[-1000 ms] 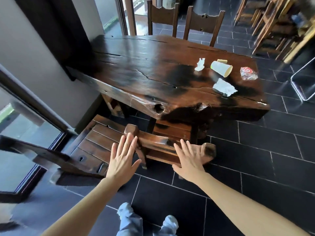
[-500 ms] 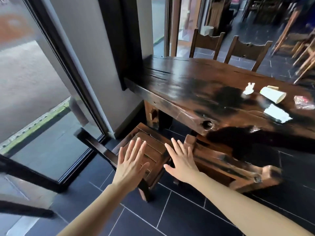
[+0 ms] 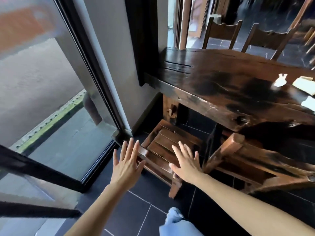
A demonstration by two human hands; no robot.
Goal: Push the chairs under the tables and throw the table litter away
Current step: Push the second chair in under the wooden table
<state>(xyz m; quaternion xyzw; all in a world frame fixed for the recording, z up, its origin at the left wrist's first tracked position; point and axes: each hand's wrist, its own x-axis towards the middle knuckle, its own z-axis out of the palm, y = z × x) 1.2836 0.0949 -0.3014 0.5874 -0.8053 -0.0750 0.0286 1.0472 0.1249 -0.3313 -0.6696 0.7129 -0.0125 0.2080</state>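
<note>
A wooden chair with a slatted seat [image 3: 172, 139] stands partly out from the dark slab table [image 3: 221, 79], beside the window. My left hand [image 3: 127, 165] is flat with fingers spread at the left end of its back rail. My right hand [image 3: 185, 162] is spread over the rail's right part and holds nothing. I cannot tell if either palm touches the wood. A second chair [image 3: 247, 160] sits tucked under the table on the right. On the tabletop at the right edge lie crumpled white paper [image 3: 280, 80], a tipped paper cup [image 3: 303, 84] and a napkin [image 3: 309, 103].
A floor-length glass pane with a dark frame [image 3: 95, 79] runs close on the left, and a grey wall column [image 3: 119, 48] meets the table's end. Two more chairs [image 3: 221, 33] stand at the table's far side. My blue trouser knee [image 3: 177, 223] is below, over dark floor tiles.
My view has swung left toward the window. Both hands have left the right-hand chair, now tucked under the table, and moved to the left chair's back.
</note>
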